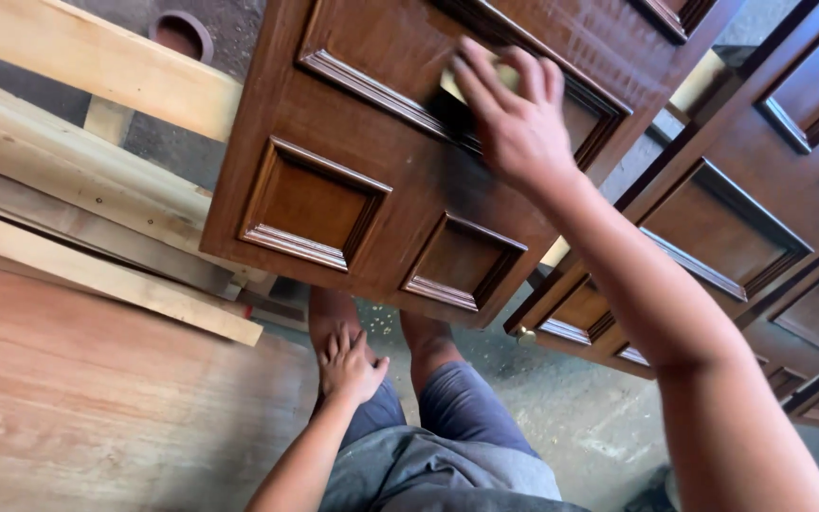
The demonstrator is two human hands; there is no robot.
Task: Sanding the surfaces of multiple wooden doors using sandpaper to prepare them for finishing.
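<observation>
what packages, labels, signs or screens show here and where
None in view. Only a brown panelled door under the right hand, which presses a small pale pad on it, more doors to the right, and pale planks on the left.

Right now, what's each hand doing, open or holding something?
Left hand: open, fingers spread, resting on the person's own knee, holding nothing.
Right hand: pressing a small pale pad flat against the brown door.
</observation>
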